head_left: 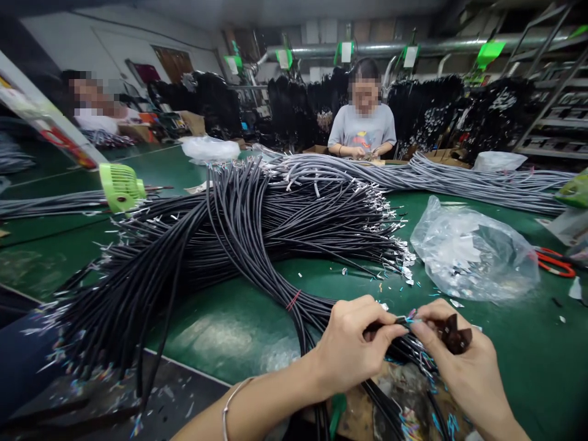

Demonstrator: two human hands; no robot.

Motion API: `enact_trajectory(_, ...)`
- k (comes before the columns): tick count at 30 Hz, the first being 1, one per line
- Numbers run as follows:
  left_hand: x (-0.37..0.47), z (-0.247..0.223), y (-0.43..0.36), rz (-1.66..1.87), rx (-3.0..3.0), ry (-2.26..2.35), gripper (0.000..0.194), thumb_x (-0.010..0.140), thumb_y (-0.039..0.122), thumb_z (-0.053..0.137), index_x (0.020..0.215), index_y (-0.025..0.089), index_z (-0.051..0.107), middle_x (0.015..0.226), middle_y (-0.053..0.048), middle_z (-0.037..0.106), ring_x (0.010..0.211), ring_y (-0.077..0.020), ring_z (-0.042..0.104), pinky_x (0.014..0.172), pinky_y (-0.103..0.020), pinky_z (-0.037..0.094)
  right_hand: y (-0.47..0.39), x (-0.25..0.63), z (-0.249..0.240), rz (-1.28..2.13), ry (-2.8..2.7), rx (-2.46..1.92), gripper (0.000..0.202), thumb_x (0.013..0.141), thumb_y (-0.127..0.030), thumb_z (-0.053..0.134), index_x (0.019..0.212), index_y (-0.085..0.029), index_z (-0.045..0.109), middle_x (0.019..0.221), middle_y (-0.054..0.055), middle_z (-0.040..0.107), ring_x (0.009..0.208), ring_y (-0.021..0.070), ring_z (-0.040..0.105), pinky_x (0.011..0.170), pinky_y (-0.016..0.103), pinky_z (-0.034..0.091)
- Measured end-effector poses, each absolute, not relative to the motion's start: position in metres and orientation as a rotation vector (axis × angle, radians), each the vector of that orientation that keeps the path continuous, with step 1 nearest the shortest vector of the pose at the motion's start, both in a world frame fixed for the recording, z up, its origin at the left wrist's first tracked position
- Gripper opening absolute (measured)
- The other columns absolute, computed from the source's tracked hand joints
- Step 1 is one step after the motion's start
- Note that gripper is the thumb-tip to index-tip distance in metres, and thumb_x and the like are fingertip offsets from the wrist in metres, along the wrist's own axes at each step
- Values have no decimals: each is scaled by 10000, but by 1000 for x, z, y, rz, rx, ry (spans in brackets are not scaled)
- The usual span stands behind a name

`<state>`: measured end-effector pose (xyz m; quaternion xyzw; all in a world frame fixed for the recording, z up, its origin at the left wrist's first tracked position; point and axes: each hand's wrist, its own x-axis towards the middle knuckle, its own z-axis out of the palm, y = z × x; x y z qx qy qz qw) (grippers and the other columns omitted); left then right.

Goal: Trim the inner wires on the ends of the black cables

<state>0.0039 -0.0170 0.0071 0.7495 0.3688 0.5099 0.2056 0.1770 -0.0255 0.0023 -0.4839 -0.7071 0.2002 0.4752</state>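
Observation:
At the lower right, my left hand (351, 343) is closed, pinching the end of a black cable (400, 320) between thumb and fingertips. Thin coloured inner wires (410, 318) stick out of that end. My right hand (473, 367) is closed on these wires with thumb and forefinger. A dark brown piece with folded flaps (454, 335) sits against its fingers; its kind is unclear. Under both hands lie more cable ends (425, 361) with bared coloured wires. A black cable bundle (294, 300), tied with a red band, runs toward them from the pile.
A large pile of black cables (239, 233) fills the middle of the green table (211, 334). Grey cables (441, 174) lie behind it. A clear plastic bag (473, 251), red-handled scissors (555, 262) and a green fan (120, 187) stand around. A co-worker (362, 125) sits opposite.

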Motion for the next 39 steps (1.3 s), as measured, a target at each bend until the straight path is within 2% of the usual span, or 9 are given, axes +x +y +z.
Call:
enact_trajectory(6, 5, 4, -16, 1487, 2221, 978, 114, 763, 114, 651, 654, 79, 644, 534, -14, 534, 483, -85, 452, 473, -217, 317, -28, 176, 2, 896, -1578, -1168, 141, 840, -334, 590, 791, -203, 575, 770, 12, 533, 703, 131, 518, 574, 207, 407)
enact_trajectory(10, 3, 5, -12, 1414, 2144, 964, 63, 762, 127, 675, 711, 91, 682, 597, -33, 615, 542, -101, 535, 521, -201, 377, -24, 175, 1, 1392, -1345, -1014, 224, 804, -408, 617, 805, -190, 562, 686, -27, 422, 500, 66, 329, 438, 200, 274)
enact_trajectory(12, 3, 4, -11, 1354, 2112, 965, 44, 755, 125, 685, 719, 101, 689, 618, -34, 636, 557, -104, 557, 545, -196, 401, -19, 175, 3, 1474, -1367, -988, 249, 783, -417, 638, 778, -182, 558, 677, -29, 409, 508, 67, 311, 447, 203, 258)
enact_trajectory(16, 6, 0, -12, 1408, 2168, 1069, 66, 764, 113, 656, 703, 93, 665, 625, -40, 601, 544, -113, 530, 517, -215, 383, -13, 177, 4, 1210, -1464, -1172, 268, 732, -402, 697, 721, -168, 567, 690, -2, 468, 633, 114, 415, 542, 215, 329)
enact_trajectory(20, 5, 1, -12, 1374, 2172, 1066, 68, 801, 130, 627, 753, 115, 673, 676, -35, 629, 581, -113, 553, 545, -211, 398, -15, 176, 1, 1436, -1281, -1157, 330, 731, -474, 670, 830, -184, 548, 558, -65, 329, 463, 67, 247, 421, 201, 208)
enact_trajectory(22, 3, 3, -13, 1270, 2162, 1043, 99, 827, 148, 605, 774, 140, 688, 677, -21, 651, 595, -110, 567, 569, -206, 408, -17, 175, 2, 1395, -1355, -1098, 303, 744, -455, 665, 843, -189, 558, 616, -41, 396, 510, 82, 334, 462, 206, 282)
enact_trajectory(25, 4, 4, -15, 1201, 2190, 1054, 144, 843, 176, 586, 747, 143, 688, 638, -16, 641, 564, -111, 547, 542, -214, 388, -19, 174, 5, 1086, -1504, -1146, 236, 771, -406, 657, 790, -187, 573, 746, 1, 489, 683, 124, 448, 610, 227, 378)
enact_trajectory(32, 8, 0, -19, 1341, 2106, 1122, 141, 787, 206, 656, 672, 126, 652, 586, -7, 593, 503, -95, 503, 498, -211, 360, -15, 183, 6, 939, -1137, -1232, 239, 819, -435, 595, 865, -207, 538, 615, -58, 331, 473, 72, 278, 394, 195, 219)
enact_trajectory(39, 7, 3, -16, 1317, 2066, 1124, 130, 784, 191, 654, 670, 131, 664, 584, -9, 618, 503, -96, 519, 503, -206, 374, -19, 182, 13, 816, -1641, -1245, 176, 781, -361, 643, 767, -190, 601, 757, 37, 571, 699, 170, 542, 519, 244, 399)
